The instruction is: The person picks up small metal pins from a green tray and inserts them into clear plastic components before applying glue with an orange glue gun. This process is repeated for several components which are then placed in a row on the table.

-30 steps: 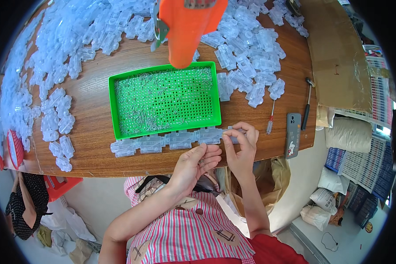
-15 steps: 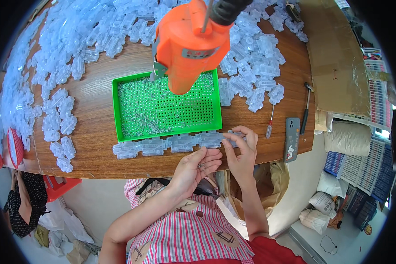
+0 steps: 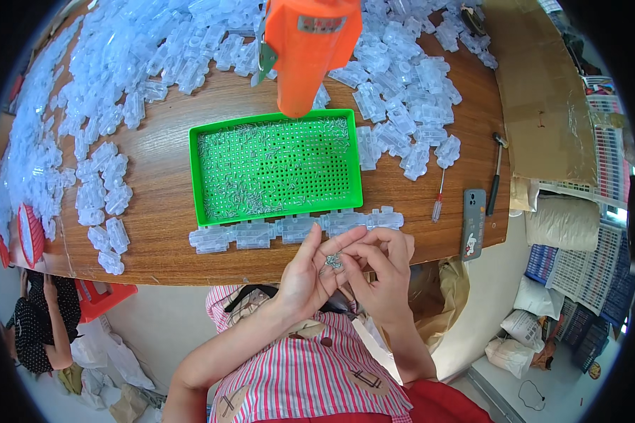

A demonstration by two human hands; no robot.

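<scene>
Loose housings (image 3: pixel 92 190): clear plastic parts heaped along the left of the wooden table (image 3: pixel 162 148).
Green tray (image 3: pixel 276 169): perforated, strewn with small metal pins, just beyond the hands.
Housing row (image 3: pixel 293 229): long axis left to right, at the tray's near edge, just above both hands.
Left hand (image 3: pixel 314 271): palm up, cupped, holding small metal pins (image 3: pixel 331 261).
Right hand (image 3: pixel 384 271): nearer the row's right end, fingertips pinching at those pins.
Screwdriver (image 3: pixel 439 201): lies right of the row.

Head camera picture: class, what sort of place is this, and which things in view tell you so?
Probably a small assembly workshop. Heaps of clear plastic parts cover a wooden table, a green tray holds small metal pieces, and an orange power tool hangs above it.
</scene>
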